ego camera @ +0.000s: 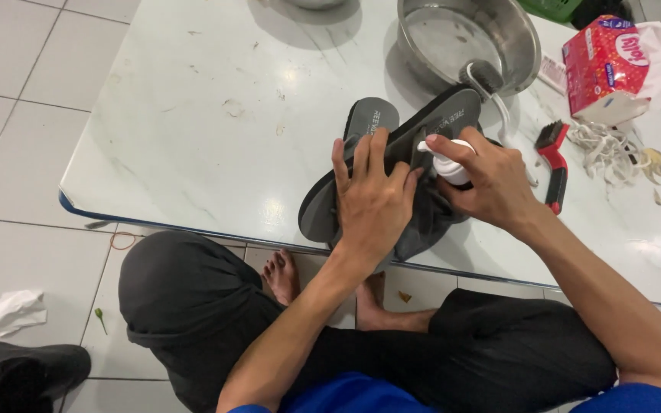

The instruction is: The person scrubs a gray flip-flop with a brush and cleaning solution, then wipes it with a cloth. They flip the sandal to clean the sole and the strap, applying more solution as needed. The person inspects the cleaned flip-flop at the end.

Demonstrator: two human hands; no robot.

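Note:
Two grey flip-flop sandals lie on the low white table (pixel 193 107). One sandal (pixel 369 122) lies flat; my left hand (pixel 372 203) presses down on it with spread fingers. The other sandal (pixel 441 115) is tilted up against it. My right hand (pixel 491 180) grips a small white pump bottle (pixel 449 164), its nozzle aimed at the sandals. A dark grey cloth (pixel 426 222) lies bunched under both hands at the table's near edge.
A steel bowl (pixel 514 34) with a brush (pixel 487 76) leaning in it stands behind the sandals. A red-and-black brush (pixel 554 164), white cord (pixel 613 153) and a red tissue pack (pixel 606 65) lie at right. A black shoe (pixel 17 371) and crumpled tissue (pixel 13 312) are on the floor.

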